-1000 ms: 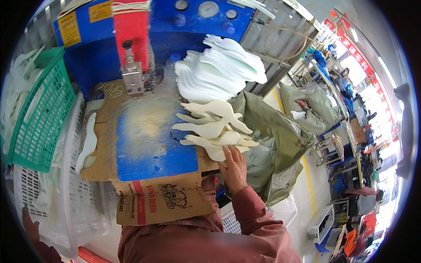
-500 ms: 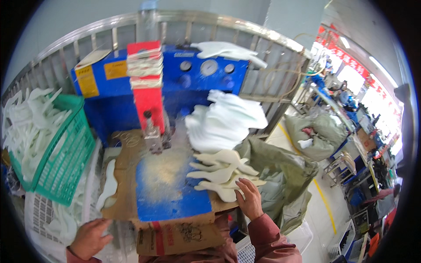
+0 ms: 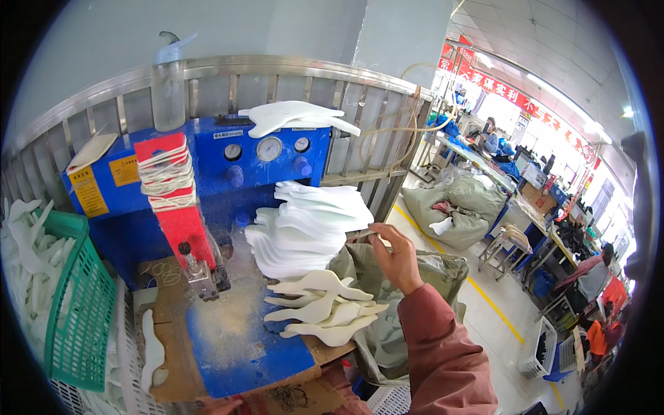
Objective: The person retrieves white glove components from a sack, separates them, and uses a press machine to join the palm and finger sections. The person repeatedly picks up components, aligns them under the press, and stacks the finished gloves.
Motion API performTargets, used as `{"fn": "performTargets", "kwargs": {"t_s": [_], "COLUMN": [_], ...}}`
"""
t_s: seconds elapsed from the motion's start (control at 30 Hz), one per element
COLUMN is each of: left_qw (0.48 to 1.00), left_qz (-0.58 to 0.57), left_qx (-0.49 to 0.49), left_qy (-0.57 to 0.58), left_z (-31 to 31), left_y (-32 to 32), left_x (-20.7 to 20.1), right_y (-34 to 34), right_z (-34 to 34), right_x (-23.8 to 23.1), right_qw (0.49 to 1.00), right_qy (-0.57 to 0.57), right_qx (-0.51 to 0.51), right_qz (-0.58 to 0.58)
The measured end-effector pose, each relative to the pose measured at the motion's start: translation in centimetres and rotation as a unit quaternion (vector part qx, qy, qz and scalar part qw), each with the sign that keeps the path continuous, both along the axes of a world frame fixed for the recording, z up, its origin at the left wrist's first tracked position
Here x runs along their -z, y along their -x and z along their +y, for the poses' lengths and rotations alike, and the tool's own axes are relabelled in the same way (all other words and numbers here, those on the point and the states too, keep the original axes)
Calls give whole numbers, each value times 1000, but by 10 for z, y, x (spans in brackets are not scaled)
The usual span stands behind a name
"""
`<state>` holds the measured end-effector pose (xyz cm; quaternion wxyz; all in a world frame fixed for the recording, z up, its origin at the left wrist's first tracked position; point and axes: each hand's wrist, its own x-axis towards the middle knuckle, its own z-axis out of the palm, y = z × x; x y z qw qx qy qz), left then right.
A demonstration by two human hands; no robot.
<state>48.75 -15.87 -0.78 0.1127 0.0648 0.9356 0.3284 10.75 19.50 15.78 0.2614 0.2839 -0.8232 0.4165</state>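
Observation:
My right hand is raised at the right end of a stack of white, wavy foam-like pieces. Its fingers are curved and apart, with the tips at the stack's edge; whether they touch it I cannot tell. In front of that stack lies a loose pile of cream-coloured wavy pieces, on the right of a blue, dust-covered board. Only a bit of my left hand shows at the lower edge, by the cardboard, its fingers mostly hidden.
A blue machine with gauges and a red, cord-wrapped arm stands behind the board. At left, a green basket holds many white pieces. An olive sack sits at right. One white piece lies left of the board.
My right hand has left the cream pile and moved up and away to the white stack. My left hand has dropped mostly out of view. The view has turned to the right.

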Motion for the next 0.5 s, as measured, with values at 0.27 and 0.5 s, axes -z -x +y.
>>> {"fn": "performTargets", "kwargs": {"t_s": [0.27, 0.5], "left_qw": [997, 995], "left_qz": [36, 32], "left_qx": [0, -13], "left_qy": [-65, -89], "left_z": [34, 36], "left_y": [14, 3], "left_x": [29, 50], "right_y": [107, 128], "right_z": [-76, -89], "right_x": [-13, 8], "right_qw": [998, 989], "right_qy": [-61, -135], "right_qx": [-14, -28], "right_qz": [5, -55]}}
